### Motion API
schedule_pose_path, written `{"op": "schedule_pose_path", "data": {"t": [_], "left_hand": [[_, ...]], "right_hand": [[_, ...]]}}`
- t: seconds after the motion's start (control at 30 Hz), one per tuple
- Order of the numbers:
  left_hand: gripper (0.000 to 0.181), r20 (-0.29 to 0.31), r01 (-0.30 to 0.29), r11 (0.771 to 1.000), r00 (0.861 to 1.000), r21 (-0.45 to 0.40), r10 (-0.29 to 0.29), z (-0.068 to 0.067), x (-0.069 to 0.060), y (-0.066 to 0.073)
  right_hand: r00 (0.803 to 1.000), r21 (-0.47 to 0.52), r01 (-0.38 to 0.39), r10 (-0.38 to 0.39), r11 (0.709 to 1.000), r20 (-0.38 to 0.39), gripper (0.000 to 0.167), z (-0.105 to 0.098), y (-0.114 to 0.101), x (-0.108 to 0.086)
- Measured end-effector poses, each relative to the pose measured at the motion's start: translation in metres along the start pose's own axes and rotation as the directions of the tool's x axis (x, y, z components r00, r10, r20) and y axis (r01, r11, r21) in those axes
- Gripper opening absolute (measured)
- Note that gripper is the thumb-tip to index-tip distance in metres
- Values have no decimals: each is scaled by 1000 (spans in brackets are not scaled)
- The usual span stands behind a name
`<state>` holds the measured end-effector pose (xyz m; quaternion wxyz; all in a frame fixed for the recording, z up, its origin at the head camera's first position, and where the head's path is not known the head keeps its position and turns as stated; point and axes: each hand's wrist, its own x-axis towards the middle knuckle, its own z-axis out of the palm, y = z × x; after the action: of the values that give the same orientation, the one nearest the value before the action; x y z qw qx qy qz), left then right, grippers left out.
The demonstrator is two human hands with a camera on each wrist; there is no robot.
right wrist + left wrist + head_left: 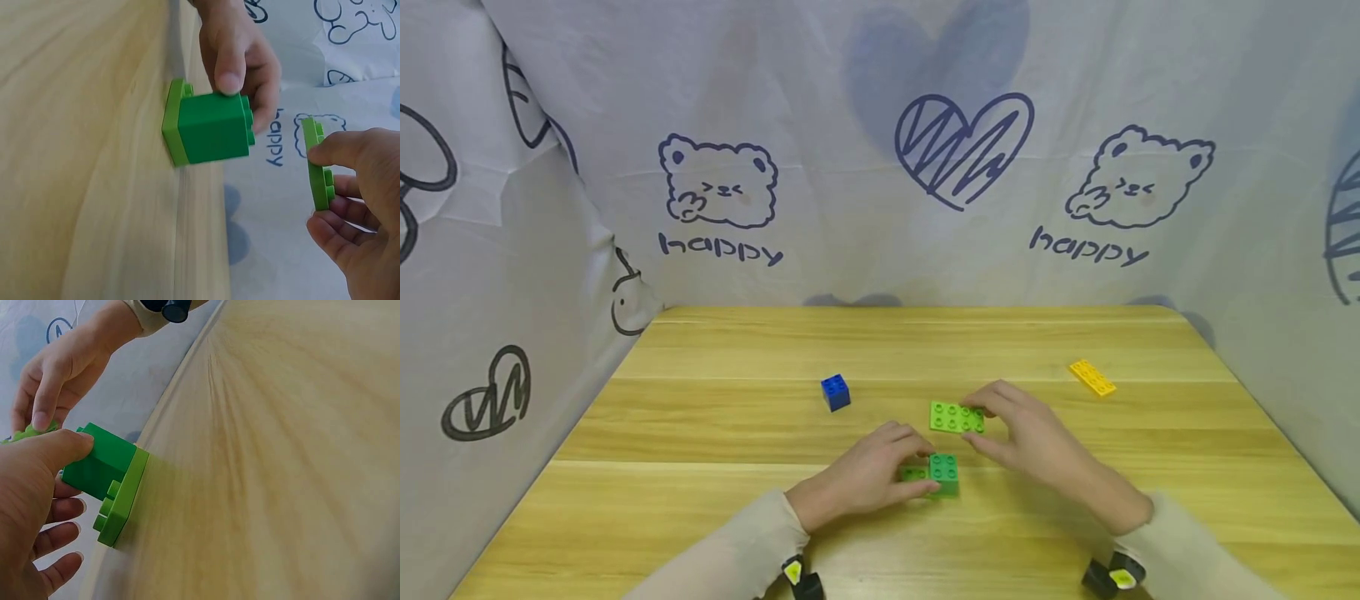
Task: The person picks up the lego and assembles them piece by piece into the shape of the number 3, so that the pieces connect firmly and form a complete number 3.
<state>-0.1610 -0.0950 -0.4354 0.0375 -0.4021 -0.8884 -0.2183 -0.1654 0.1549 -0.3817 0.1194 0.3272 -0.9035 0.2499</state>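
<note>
A dark green cube brick (944,473) sits on one end of a light green plate brick (128,500), which lies on the table. My left hand (874,468) grips the dark green brick between thumb and fingers. Just above and beyond it, my right hand (1027,433) pinches a second light green plate brick (952,417) by its right end. In the right wrist view that plate (319,165) is lifted off the table, apart from the dark green brick, its studs facing the palm side.
A small blue brick (836,392) stands on the wooden table (700,500) behind the left hand. Toward the back right lies a flat yellow plate brick (1092,377). White cloth (842,250) with drawings hangs behind the table and at both sides.
</note>
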Motion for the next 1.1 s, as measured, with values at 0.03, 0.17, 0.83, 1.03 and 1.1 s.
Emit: {"op": "schedule_pose_path", "data": {"t": [0.03,0.17,0.83,1.03,1.1], "left_hand": [[44,2,6,1000,1000,-10,-6,0,0,0],[42,15,41,997,999,-58,-40,-1,0,1],[44,23,103,974,995,-201,-101,2,0,-1],[46,36,116,969,993,-220,-111,4,1,-3],[46,40,124,966,992,-226,-118,4,1,-3]], "right_hand": [[1000,4,8,-8,1000,-1,41,0,-1,-1],[999,25,34,-34,999,3,40,3,-6,-3],[988,86,90,-100,992,117,36,15,-13,-10],[986,104,76,-90,992,137,36,19,-13,-11],[985,113,72,-88,991,148,36,20,-13,-11]]}}
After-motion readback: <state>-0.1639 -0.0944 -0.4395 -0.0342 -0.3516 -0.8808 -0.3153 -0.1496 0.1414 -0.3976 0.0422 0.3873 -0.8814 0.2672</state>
